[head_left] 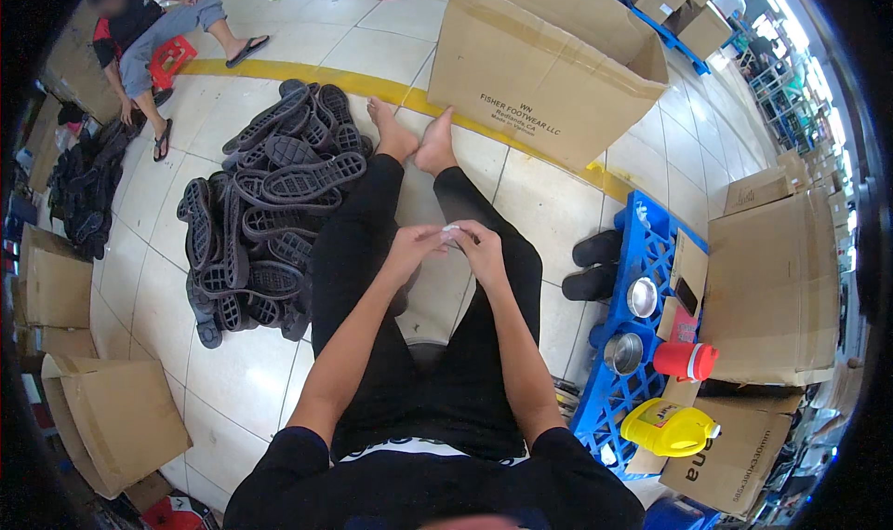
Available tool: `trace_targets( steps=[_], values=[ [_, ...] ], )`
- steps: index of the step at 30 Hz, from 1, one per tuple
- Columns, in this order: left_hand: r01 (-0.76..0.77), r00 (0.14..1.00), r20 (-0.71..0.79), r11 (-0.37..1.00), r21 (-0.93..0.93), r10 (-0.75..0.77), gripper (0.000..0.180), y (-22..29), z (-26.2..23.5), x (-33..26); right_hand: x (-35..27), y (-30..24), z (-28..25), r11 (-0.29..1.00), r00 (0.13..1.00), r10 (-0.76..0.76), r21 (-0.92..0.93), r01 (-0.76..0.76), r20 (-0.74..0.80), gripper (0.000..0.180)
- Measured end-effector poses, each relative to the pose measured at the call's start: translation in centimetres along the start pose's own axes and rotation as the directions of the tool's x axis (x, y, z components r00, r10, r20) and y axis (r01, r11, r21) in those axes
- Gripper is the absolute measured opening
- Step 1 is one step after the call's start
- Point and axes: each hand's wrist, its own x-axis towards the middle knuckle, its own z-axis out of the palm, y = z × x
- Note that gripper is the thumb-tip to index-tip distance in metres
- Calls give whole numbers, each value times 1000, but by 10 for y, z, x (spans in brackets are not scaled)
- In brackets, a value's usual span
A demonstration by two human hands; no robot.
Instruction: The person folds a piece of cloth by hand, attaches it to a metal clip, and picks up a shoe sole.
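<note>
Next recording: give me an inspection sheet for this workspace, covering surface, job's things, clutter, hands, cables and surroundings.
Surface: pale tiled floor with a yellow line; the person sits on it, legs stretched out.
Job's things: small whitish piece pinched between both hands; too small to identify.
Clutter: pile of black shoe soles left of the legs; blue pallet at right carrying metal bowls, a red cup and a yellow jug.
Hands: left hand and right hand meet over the knees, both gripping the piece.
Cables: nothing seen.
Surroundings: cardboard boxes all around; another person seated far left.
</note>
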Motion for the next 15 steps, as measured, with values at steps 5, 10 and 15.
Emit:
trace_targets(
  steps=[5,10,15],
  values=[
    [26,1000,-13,994,-109,-27,20,-3,-1,2,2,6,0,1000,1000,-5,14,5,15,16],
    [15,999,-27,994,-108,-18,19,-8,-1,4,1,8,1,1000,1000,-12,25,12,28,16],
    [-36,999,-25,993,-109,34,17,-14,-6,5,3,11,-2,993,993,98,57,-102,69,22]
  ],
)
